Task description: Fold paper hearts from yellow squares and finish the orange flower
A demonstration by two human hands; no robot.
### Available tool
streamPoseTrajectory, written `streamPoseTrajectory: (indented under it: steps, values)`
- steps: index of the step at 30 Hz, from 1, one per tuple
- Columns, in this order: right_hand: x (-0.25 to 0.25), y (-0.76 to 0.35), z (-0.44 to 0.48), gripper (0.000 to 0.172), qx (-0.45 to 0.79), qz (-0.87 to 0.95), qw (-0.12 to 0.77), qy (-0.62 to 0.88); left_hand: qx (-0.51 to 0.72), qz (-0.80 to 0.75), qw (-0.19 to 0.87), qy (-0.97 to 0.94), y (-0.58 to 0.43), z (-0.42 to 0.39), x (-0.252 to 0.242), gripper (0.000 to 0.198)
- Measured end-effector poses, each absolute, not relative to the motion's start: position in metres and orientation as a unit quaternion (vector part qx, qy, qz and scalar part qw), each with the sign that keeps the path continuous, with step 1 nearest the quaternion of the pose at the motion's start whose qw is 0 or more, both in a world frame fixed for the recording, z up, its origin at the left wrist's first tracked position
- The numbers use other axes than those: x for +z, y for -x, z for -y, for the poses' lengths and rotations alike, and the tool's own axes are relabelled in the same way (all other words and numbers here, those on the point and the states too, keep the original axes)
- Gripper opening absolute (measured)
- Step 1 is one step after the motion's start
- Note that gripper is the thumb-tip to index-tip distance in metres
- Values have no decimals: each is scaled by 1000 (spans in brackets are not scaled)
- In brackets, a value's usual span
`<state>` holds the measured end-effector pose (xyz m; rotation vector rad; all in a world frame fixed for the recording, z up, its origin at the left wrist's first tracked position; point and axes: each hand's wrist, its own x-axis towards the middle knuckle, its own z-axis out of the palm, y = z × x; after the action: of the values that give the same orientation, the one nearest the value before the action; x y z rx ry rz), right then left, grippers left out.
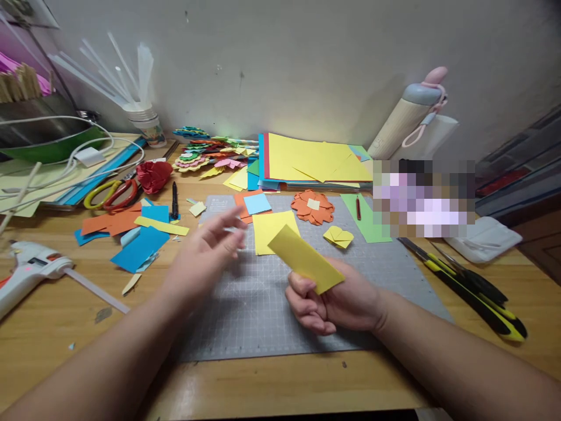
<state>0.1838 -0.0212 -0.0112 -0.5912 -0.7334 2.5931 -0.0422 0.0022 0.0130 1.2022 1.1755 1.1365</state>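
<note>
Work on the yellow paper appears to be only partly done. One small yellow folded piece (339, 237), its top edge notched like a heart, has been finished or nearly so, and an orange paper flower (312, 216) with a pale square at its middle has been assembled. Both are laid towards the far edge of the grey cutting mat (245, 318), which is set near the front edge of the tabletop (272, 383). A flat yellow square (272, 238) is left unshaped on the mat, to the left of the folded piece.

A yellow rectangle (305, 263) is held above the mat by the right hand (335, 298), its lower end gripped by curled fingers over an upturned palm; whether it is one layer or doubled cannot be told. By the left hand (205, 251) nothing is held: its fingers are bent and parted, slightly blurred, just beside the square.

Matte, stiff-looking paper with straight cut edges is seen in most pieces, while the flower is built of overlapping, creased petals. A fine white grid is printed on the mat. Towards the tabletop's left edge, blue and orange offcuts (139, 250) are strewn near a white plastic glue gun (37, 263). Along the far edge, layered, scalloped paper flowers (205, 158) are heaped beside stacked coloured sheets (311, 153).
</note>
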Motion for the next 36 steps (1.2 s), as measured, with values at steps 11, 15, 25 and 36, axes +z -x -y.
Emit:
streamPoseTrajectory:
  steps: [11, 15, 25, 36]
  values:
    - [-20, -176, 29, 56, 892, 331, 213, 225, 297, -449, 481, -692, 27, 17, 5, 16]
    - [-19, -178, 27, 49, 873, 367, 238, 215, 289, -439, 492, -695, 28, 16, 6, 16]
    - [-13, -181, 28, 52, 906, 325, 193, 189, 317, -370, 640, -594, 27, 16, 7, 15]
    - [-10, -170, 36, 19, 781, 443, 268, 350, 330, -390, 351, -785, 29, 23, 1, 65]
